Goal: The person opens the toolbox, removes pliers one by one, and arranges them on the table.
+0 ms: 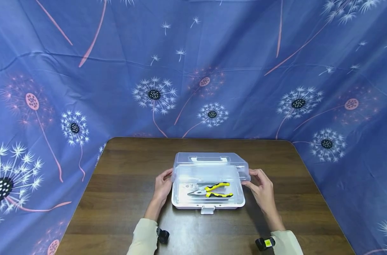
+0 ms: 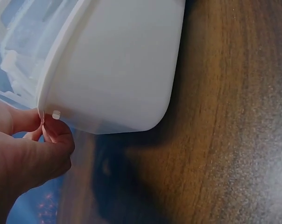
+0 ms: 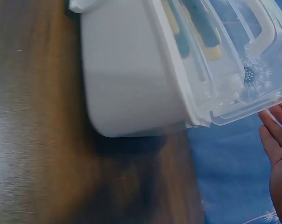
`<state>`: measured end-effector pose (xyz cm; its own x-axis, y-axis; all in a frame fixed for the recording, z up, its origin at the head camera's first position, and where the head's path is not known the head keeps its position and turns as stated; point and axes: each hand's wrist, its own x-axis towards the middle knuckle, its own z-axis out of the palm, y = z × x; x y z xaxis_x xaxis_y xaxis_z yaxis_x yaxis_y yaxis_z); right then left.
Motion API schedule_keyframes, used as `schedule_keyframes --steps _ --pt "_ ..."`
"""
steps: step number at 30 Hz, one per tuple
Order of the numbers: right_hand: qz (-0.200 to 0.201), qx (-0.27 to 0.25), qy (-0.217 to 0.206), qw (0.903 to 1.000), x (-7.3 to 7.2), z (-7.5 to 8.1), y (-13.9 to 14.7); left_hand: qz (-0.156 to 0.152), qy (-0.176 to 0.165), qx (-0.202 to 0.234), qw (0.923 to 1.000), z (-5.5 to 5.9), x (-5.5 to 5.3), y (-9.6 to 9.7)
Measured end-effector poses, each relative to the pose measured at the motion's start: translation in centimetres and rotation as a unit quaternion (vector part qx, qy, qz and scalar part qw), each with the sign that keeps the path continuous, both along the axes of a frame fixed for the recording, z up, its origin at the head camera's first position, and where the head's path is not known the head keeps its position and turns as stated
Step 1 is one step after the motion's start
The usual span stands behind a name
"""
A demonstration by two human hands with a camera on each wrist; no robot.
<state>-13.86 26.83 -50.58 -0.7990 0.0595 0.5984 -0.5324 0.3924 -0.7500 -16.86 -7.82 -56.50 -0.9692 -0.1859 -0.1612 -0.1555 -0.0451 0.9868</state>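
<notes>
A white plastic toolbox (image 1: 193, 205) stands on the table with its clear lid (image 1: 180, 160) swung up and back. Inside lie long-nose pliers (image 1: 209, 194) with yellow and black handles, their nose pointing left. At the rear left corner my left hand (image 1: 162, 187) pinches the rim between thumb and curled fingers; the left wrist view shows this close up. My right hand (image 1: 264, 189) is at the lid's right edge. Its fingers (image 3: 275, 132) are extended under that edge in the right wrist view, where part of the hand is out of frame.
The front latch (image 1: 207, 210) hangs down from the box. A white carrying handle (image 1: 209, 159) is on the lid. Brown wooden table (image 1: 117, 198) surrounds the box, and a blue dandelion-print cloth (image 1: 244, 53) hangs behind and at the sides.
</notes>
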Motion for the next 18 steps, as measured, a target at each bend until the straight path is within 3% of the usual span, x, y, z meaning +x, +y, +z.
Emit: schedule_keyframes --steps 9,18 --pt "-0.031 0.021 -0.035 0.9987 -3.0 3.2 -0.8 -0.012 -0.014 0.004 0.9998 0.1 0.0 -0.1" --pt "-0.084 0.029 -0.07 0.9936 -5.9 3.4 -0.8 0.002 -0.004 0.014 0.9999 0.0 0.2 0.2"
